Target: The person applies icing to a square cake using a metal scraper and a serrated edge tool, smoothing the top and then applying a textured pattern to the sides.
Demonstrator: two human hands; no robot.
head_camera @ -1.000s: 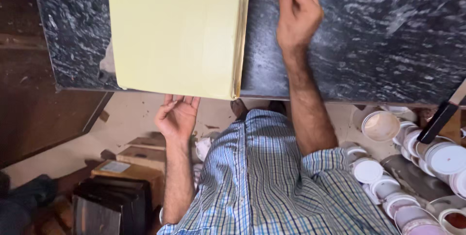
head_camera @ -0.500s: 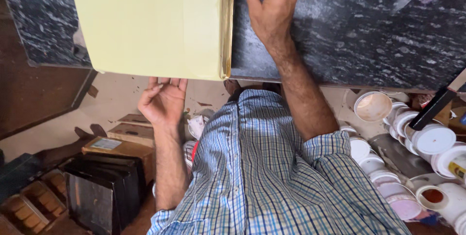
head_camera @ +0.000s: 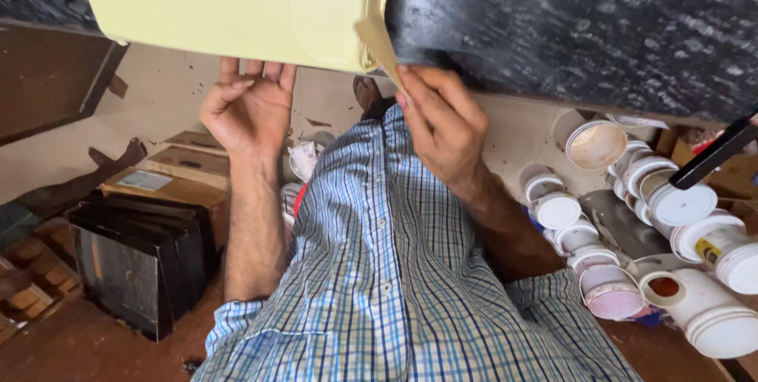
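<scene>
A pale yellow board (head_camera: 237,3) lies on a dark marbled tabletop (head_camera: 568,19), jutting past its near edge. A thin yellow strip (head_camera: 381,49) peels away at the board's near right corner. My right hand (head_camera: 442,125) pinches that strip between thumb and fingers. Under the board's overhanging edge, my left hand (head_camera: 246,106) sits palm up with fingers spread, touching or just below the underside.
Several white plastic tubs and lids (head_camera: 655,232) crowd the floor at right, beside a black handle (head_camera: 714,153). A black box (head_camera: 142,260) and a cardboard box (head_camera: 170,181) stand at the left. A dark wooden panel (head_camera: 47,82) leans at far left.
My right hand has come back from the tabletop to the board's near corner and pinched the peeling strip. The left hand has risen closer to the board's underside.
</scene>
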